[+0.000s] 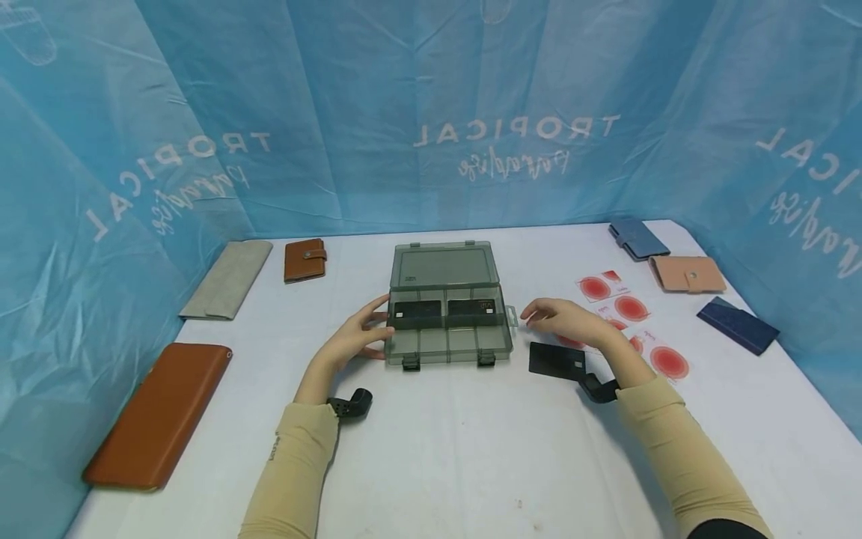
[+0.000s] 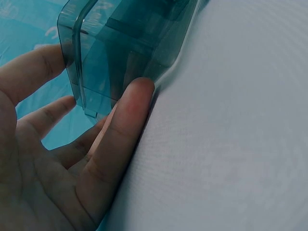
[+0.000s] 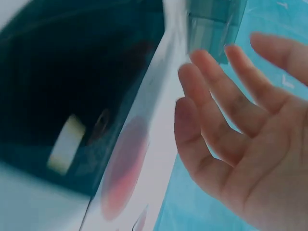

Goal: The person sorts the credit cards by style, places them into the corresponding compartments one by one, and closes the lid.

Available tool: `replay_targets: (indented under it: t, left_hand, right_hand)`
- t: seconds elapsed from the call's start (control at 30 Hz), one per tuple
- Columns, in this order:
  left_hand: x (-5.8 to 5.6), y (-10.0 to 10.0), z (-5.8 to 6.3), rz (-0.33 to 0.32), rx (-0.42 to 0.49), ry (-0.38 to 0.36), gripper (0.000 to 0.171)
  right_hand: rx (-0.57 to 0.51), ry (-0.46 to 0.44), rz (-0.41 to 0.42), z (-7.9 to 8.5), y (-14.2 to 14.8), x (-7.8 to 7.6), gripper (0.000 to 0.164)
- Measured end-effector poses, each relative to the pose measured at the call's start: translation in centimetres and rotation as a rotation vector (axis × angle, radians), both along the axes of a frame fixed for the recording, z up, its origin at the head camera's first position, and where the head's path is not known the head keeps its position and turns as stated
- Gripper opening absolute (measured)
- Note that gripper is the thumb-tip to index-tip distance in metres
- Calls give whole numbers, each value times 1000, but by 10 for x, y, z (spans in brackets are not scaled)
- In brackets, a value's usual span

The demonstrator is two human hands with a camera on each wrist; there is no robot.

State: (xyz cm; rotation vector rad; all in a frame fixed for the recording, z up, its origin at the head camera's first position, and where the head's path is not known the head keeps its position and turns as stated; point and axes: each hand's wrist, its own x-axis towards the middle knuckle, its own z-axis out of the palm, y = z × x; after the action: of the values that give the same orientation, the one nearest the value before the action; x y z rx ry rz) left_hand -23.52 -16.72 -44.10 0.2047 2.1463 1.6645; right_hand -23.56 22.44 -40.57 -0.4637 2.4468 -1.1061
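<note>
The green box (image 1: 466,343) lies open on the counter (image 1: 458,449), centre. The left hand (image 1: 346,340) touches its left side, fingers spread. The right hand (image 1: 571,322), fingers loosely spread, is just right, near a black card (image 1: 554,360)

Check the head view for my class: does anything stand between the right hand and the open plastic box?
Nothing visible does. Only a narrow strip of bare white table separates the right hand from the box. The black card lies nearer the person, off that line.
</note>
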Motion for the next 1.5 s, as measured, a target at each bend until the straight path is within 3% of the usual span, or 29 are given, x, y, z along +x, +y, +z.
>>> replay_targets:
  t: [0.33,0.6,1.3,1.5]
  left_hand:
    - [-1,-1,-2,-8,1,8,72]
    - [0,-1,-1,-12,7,7,72]
    - [1,-1,-2,11,-7,0,73]
    - [0,-1,-2,5,-7,6,73]
  right_hand:
    - [230,51,83,-3,21,15,34]
    - [327,88,117,-3,29,25,49]
    - [396,91,63,-4,28,26,52]
    - [371,98,36,-6,26,23,36]
